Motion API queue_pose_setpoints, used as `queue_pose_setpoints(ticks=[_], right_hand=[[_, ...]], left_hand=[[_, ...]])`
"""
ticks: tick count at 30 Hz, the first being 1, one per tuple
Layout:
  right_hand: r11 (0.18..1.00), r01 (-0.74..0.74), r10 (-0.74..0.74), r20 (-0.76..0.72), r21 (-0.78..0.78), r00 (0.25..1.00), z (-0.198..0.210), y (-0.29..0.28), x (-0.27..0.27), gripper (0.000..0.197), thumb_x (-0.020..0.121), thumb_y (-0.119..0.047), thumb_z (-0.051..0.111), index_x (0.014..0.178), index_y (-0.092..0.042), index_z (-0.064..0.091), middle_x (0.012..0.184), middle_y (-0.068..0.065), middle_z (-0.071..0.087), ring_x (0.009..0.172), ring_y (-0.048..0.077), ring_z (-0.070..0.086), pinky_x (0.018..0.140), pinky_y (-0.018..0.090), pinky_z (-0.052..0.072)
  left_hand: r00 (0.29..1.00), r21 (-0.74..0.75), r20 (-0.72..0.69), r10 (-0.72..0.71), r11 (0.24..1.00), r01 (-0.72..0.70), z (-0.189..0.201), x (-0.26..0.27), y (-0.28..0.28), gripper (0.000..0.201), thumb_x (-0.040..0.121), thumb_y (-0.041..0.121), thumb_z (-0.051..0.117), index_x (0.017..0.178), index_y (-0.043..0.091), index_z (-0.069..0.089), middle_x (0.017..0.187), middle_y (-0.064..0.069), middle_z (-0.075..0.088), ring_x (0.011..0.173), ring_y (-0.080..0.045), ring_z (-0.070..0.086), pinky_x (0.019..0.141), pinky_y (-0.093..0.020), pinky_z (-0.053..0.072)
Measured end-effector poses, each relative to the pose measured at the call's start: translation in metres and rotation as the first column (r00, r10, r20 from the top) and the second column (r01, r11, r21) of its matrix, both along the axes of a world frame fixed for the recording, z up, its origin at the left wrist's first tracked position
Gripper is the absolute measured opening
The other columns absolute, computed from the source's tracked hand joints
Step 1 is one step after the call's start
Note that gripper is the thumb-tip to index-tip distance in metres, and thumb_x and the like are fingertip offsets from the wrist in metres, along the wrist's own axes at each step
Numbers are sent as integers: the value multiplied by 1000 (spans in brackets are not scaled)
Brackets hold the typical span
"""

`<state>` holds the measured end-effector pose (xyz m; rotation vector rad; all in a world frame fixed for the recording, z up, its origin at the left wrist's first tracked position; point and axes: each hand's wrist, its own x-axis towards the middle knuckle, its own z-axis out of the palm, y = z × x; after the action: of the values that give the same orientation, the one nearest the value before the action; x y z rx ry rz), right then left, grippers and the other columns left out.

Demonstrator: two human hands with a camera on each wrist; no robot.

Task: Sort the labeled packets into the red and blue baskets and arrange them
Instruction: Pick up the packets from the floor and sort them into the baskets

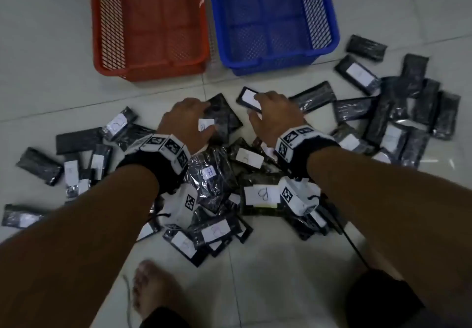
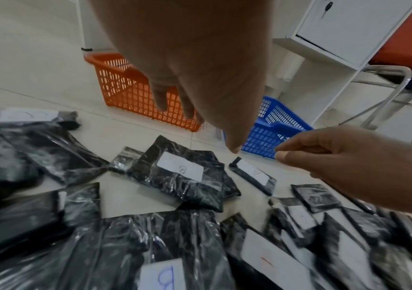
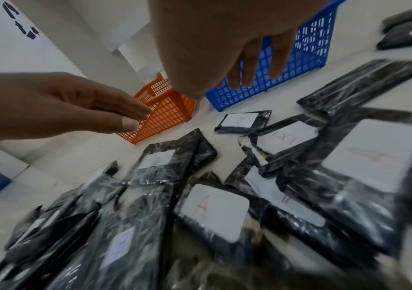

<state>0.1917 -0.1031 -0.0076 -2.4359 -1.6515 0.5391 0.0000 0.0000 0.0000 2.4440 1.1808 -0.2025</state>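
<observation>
Many black plastic-wrapped packets with white labels lie heaped on the tiled floor. Beyond them stand a red basket (image 1: 150,72) and a blue basket (image 1: 278,59), both empty. My left hand (image 1: 194,115) hovers with relaxed fingers over a black packet labelled B (image 1: 224,121), holding nothing. My right hand (image 1: 270,110) hovers over a small packet with a white label (image 1: 247,98), fingers loosely spread and empty. The left wrist view shows the left hand (image 2: 212,98) above the B packet (image 2: 180,168). In the right wrist view the right hand (image 3: 224,58) is above the small packet, marked A (image 3: 242,120).
More packets spread to the right (image 1: 408,113) and to the left (image 1: 71,159) of the heap. A bare foot (image 1: 153,289) and a black cable (image 1: 355,248) are near me. A white cabinet (image 2: 348,29) and a red-seated chair (image 2: 403,64) stand behind the baskets.
</observation>
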Motion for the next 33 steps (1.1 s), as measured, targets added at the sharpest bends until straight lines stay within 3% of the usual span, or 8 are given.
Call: queue_pose_setpoints(ticks=[5, 12, 16, 20, 22, 25, 28, 33], right_hand=[[999, 7, -5, 51, -45, 999, -51, 33, 11, 50, 94, -41, 51, 137, -16, 47, 136, 9, 49, 124, 30, 46, 96, 44, 40], [980, -29, 34, 23, -195, 999, -57, 42, 7, 61, 88, -37, 63, 140, -14, 40, 136, 13, 42, 125, 32, 42, 98, 45, 41], [987, -30, 11, -117, -160, 993, -54, 39, 0, 31, 87, -17, 61, 115, -12, 50, 119, 13, 47, 104, 36, 55, 86, 42, 49], [977, -120, 90, -170, -175, 981, -43, 30, -1, 18, 90, -17, 57, 104, -18, 46, 111, 9, 58, 94, 31, 58, 75, 36, 46], [983, -137, 114, -180, -120, 977, -34, 25, 3, 21, 92, -20, 56, 111, -20, 47, 115, 6, 59, 98, 30, 58, 77, 34, 45], [983, -174, 180, -164, 51, 970, -17, 24, 8, 27, 96, -28, 52, 122, -21, 47, 122, 3, 54, 102, 29, 58, 76, 33, 41], [958, -130, 164, -116, 256, 980, 6, 36, 15, 26, 98, -33, 48, 120, -19, 49, 121, 2, 52, 97, 28, 58, 76, 36, 43], [901, -76, 107, -49, 427, 993, 41, 75, 45, 25, 99, -30, 49, 116, -13, 52, 115, 7, 55, 98, 30, 57, 79, 40, 47]], left_hand=[[998, -73, -26, -59, 996, 57, -50, 2, 23, 81, 70, 69, 45, 137, 24, 48, 131, -8, 54, 119, -29, 51, 97, -46, 45], [975, -7, -193, -112, 994, 113, -47, 1, 24, 95, 62, 68, 73, 142, 27, 41, 124, -5, 44, 115, -26, 46, 94, -38, 42], [953, -17, -286, -105, 994, 104, -33, 10, 25, 84, 50, 63, 83, 114, 21, 48, 111, -1, 46, 104, -23, 48, 84, -36, 44], [966, -152, -229, -123, 984, 90, -16, 13, 25, 53, 57, 43, 89, 82, 26, 46, 85, 1, 59, 82, -22, 57, 64, -27, 37], [979, -159, -174, -107, 984, 79, -9, 9, 28, 48, 59, 39, 88, 80, 24, 49, 81, 2, 59, 83, -23, 59, 63, -27, 37], [996, -175, -63, -65, 983, 53, 15, 6, 45, 46, 64, 35, 87, 98, 17, 62, 96, 1, 65, 88, -19, 59, 70, -27, 43], [1000, -167, -3, -9, 986, 8, 55, 12, 75, 38, 76, 33, 79, 107, 16, 65, 101, 2, 64, 91, -17, 58, 70, -25, 39], [997, 92, 75, -7, 996, 0, 93, 39, 118, 21, 85, 26, 70, 96, 20, 54, 94, -3, 60, 83, -20, 55, 73, -31, 37]])
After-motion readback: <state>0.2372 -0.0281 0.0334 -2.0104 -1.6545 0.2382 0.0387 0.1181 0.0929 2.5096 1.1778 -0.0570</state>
